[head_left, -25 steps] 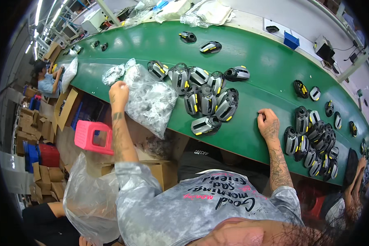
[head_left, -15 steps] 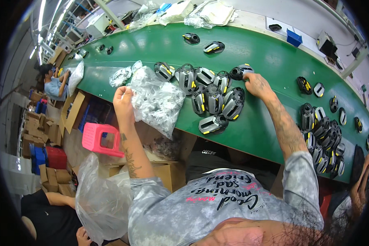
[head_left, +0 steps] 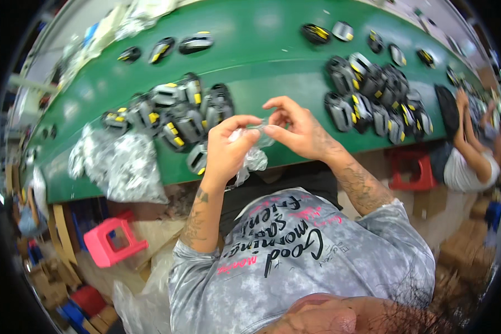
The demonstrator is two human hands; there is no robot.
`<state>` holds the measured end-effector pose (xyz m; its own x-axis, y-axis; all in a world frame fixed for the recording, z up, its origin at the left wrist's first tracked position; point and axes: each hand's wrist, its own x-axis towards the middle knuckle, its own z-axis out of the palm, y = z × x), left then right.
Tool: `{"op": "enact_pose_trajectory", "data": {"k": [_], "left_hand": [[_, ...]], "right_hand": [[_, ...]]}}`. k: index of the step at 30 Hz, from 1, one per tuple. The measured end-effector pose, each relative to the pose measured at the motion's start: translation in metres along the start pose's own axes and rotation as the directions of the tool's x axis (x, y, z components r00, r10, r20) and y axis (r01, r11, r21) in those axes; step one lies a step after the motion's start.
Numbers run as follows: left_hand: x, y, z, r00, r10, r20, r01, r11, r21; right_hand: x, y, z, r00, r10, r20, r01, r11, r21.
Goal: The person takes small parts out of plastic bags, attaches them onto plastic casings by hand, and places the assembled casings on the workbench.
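In front of my chest, at the table's near edge, both hands meet at a small crumpled clear plastic bag [head_left: 254, 160]. My left hand [head_left: 227, 149] is closed on it, with the loose part hanging below the fingers. My right hand [head_left: 305, 132] pinches its upper edge between thumb and a finger, the index finger raised. Just left of my hands lies a pile of rounded black and silver-grey devices with yellow accents [head_left: 189, 123]. Beyond that pile, a large clear bag of crumpled plastic [head_left: 122, 167] rests at the table edge.
The green table [head_left: 273, 72] curves across the view. A second pile of similar devices [head_left: 381, 86] is to the right, with single ones along the back. A pink stool [head_left: 108, 242] stands at lower left, a red stool [head_left: 412, 170] at right, near another seated person [head_left: 467, 161].
My right hand has left a device on the table and my left hand the large bag. Both are now together on a small plastic bag. The view has swung to the right.
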<state>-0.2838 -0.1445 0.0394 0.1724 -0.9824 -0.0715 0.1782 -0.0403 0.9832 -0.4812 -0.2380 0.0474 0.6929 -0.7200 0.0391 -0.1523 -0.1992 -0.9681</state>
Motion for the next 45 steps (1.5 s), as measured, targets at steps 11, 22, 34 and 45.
{"op": "enact_pose_trajectory", "data": {"k": [11,22,34,45], "left_hand": [[0.043,-0.019,0.048,0.986,-0.007,0.166,-0.018,0.989,0.149],[0.035,-0.016,0.035,0.998,0.067,0.012,-0.068,0.985,0.160],[0.029,-0.024,0.015,0.998,0.002,0.061,0.012,0.972,-0.234],[0.029,-0.019,0.008,0.970,0.037,0.239,0.064,0.914,-0.401]], "right_hand": [[-0.031,0.039,-0.038,0.977,-0.213,-0.015,0.152,0.745,-0.649],[-0.009,0.028,-0.016,0.996,-0.068,0.053,0.086,0.771,-0.631],[0.005,0.013,-0.011,0.973,0.230,-0.007,-0.208,0.868,-0.452],[0.010,0.021,-0.004,0.996,-0.092,-0.016,0.082,0.942,-0.325]]}}
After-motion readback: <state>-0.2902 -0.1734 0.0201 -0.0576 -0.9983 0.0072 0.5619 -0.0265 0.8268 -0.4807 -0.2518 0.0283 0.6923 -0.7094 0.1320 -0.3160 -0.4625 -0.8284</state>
